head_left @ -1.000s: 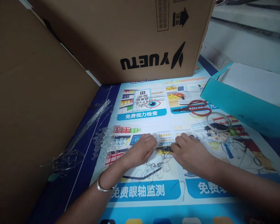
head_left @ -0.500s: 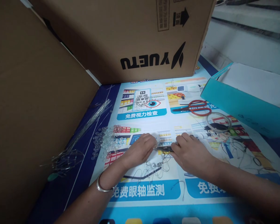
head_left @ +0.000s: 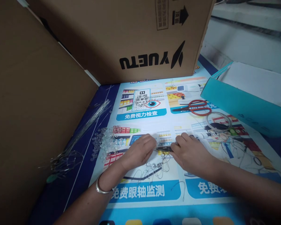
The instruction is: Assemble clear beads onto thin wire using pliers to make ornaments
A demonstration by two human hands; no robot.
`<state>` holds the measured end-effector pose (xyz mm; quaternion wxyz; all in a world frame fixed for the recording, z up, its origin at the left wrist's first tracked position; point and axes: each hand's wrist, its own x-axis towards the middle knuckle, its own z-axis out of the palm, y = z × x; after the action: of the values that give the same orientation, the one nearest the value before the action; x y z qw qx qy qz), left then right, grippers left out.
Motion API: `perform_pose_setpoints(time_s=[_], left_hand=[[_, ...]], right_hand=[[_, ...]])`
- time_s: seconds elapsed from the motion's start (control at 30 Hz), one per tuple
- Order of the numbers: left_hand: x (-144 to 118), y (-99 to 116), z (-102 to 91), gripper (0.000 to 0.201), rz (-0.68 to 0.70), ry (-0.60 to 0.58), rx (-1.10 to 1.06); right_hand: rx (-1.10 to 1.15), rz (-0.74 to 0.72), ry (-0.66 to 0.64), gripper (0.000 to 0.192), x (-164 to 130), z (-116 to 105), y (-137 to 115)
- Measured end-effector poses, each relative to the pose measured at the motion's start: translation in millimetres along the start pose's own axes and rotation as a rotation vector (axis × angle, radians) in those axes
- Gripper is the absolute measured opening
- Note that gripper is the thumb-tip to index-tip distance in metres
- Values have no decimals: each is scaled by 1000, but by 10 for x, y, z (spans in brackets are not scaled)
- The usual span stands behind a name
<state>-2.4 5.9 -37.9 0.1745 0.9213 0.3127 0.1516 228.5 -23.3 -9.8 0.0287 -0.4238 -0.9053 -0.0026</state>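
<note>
My right hand (head_left: 189, 153) is closed around dark-jawed pliers (head_left: 164, 149), which point left. At the tips of the jaws, my left hand (head_left: 139, 150) is closed in a pinch; the small piece in its fingers is mostly hidden, though thin wire shows close by. Below both hands, a tangle of thin wire strung with clear beads (head_left: 158, 165) lies on the printed sheet. Many loose clear beads (head_left: 107, 140) are heaped left of my left hand. A silver bangle (head_left: 99, 187) circles my left wrist.
Red-handled scissors (head_left: 200, 107) and a wire coil (head_left: 219, 121) lie beyond my right hand. A teal box (head_left: 245, 106) stands at right. Cardboard panels (head_left: 107, 37) rise behind and at left. Thin straight wires (head_left: 90, 122) lie along the left, near a bundle of bent wire (head_left: 66, 161).
The whole view has shifted very slightly. Both hands keep nearly the same pose, the pliers' tips still at my left fingers.
</note>
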Motion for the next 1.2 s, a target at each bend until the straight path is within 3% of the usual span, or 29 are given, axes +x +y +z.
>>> perform_pose_setpoints(time_s=[1.2], left_hand=[[5,2,20,12,2,7,20]], right_hand=[[-34,-56,2,18,28,29,13]])
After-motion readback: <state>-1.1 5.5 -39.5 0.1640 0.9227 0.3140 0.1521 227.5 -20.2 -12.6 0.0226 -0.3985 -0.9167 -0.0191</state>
